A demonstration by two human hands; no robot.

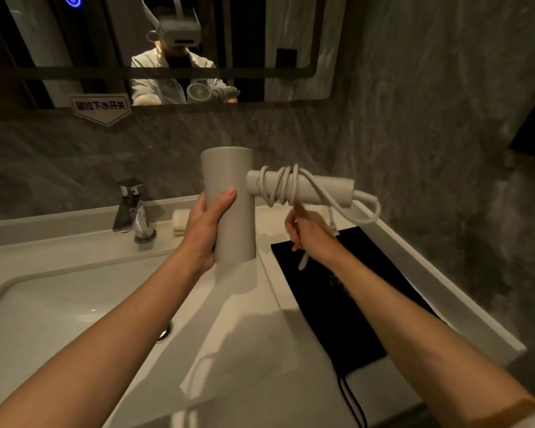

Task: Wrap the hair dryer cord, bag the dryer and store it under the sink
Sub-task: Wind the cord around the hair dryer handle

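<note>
I note the left hand point(209, 222) clamping the hair dryer point(229, 205) barrel upright, handle lying level rightward; the right hand point(311, 234), directly beneath that handle, has its fingers point(297, 211) pinching the cord point(283, 186).

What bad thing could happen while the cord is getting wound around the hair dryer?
1. The loops of cord on the handle look loose, and a long loop hangs off the end, so they might slide off and unwind.
2. The left hand holds the hair dryer above the sink; if that grip slips, it could fall in.
3. The loose cord end by the right hand dangles and might snag before reaching the black bag.
</note>
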